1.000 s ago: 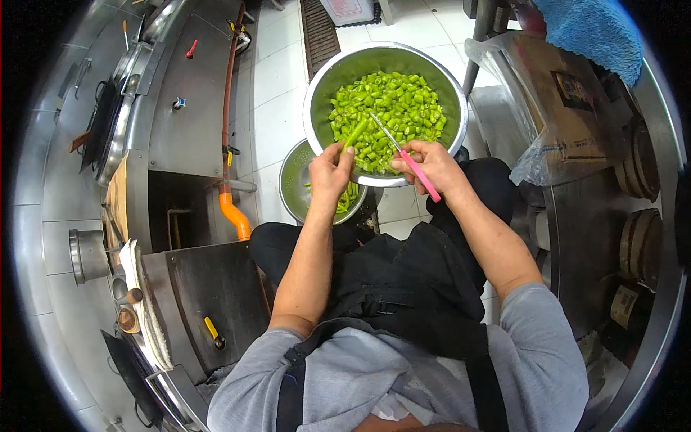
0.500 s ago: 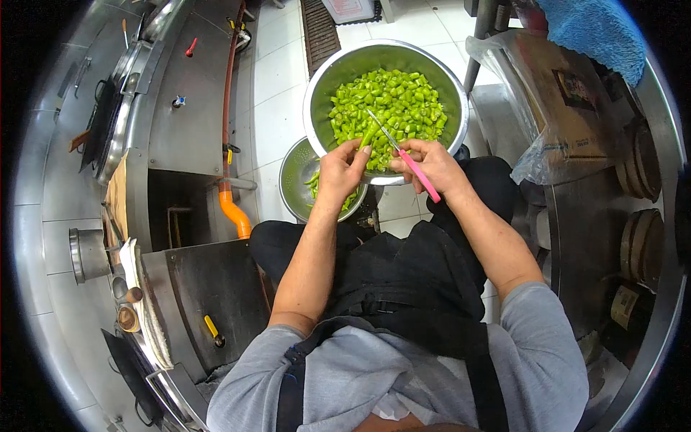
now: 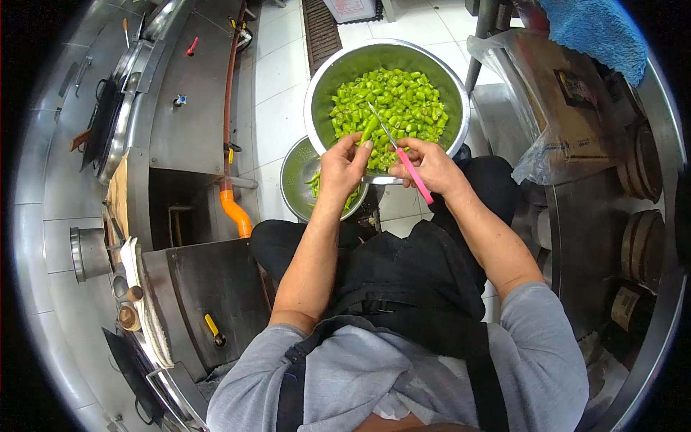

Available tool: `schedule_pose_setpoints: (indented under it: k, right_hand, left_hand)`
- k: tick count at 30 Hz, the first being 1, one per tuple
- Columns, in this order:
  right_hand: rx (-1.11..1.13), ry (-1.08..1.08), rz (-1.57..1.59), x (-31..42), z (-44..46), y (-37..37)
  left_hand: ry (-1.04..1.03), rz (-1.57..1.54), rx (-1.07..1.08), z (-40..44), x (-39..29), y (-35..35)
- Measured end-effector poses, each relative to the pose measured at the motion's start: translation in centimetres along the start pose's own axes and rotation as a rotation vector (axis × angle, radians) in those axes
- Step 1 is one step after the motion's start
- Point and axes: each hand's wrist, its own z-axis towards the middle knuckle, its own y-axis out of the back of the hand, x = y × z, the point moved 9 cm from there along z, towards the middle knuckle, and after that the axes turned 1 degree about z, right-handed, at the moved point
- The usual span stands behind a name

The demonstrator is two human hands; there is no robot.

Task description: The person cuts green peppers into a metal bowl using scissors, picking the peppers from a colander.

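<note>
A wide steel bowl (image 3: 314, 108) holds a heap of cut green pepper pieces (image 3: 392, 97). Over its near side, my left hand (image 3: 345, 164) pinches a long green pepper (image 3: 370, 129) between thumb and fingers. My right hand (image 3: 432, 167) is closed around pink-handled scissors (image 3: 414, 175). Their metal blades point up and left over the pieces, close beside the pepper. Below and left of the bowl, partly covered by it and by my left forearm, a perforated steel colander (image 3: 289, 176) has whole green peppers (image 3: 314, 184) in it.
Steel kitchen units (image 3: 191, 93) line the left, with an orange pipe (image 3: 234, 212) at their base. At right, a clear plastic bag (image 3: 533, 108) covers a cardboard box beneath a blue cloth (image 3: 594, 36). Round wooden items (image 3: 640, 245) sit on a shelf. White tiles (image 3: 277, 93) cover the floor.
The scissors have tilted slightly, their handle end shifting a little left and down. The left hand keeps its grip on the pepper, nearly in the same place.
</note>
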Motion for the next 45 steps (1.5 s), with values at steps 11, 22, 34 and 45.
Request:
schedule_pose_setpoints:
  k: [11,22,34,45]
  right_hand:
    - [-0.029,0.028,0.068,0.5,-0.4,0.2]
    - [-0.095,-0.054,-0.067,0.3,-0.2,1.2]
    - [-0.025,-0.015,0.065,0.4,-0.5,-0.1]
    - [-0.055,0.02,0.074,0.9,-0.4,0.5]
  left_hand:
    - [0.025,-0.082,0.064,0.2,0.4,-1.1]
    - [0.033,0.044,0.049,-0.3,1.7,-0.1]
    - [0.07,-0.106,-0.04,0.4,0.7,1.4]
    - [0.036,-0.022,0.097,0.2,-0.4,-0.6]
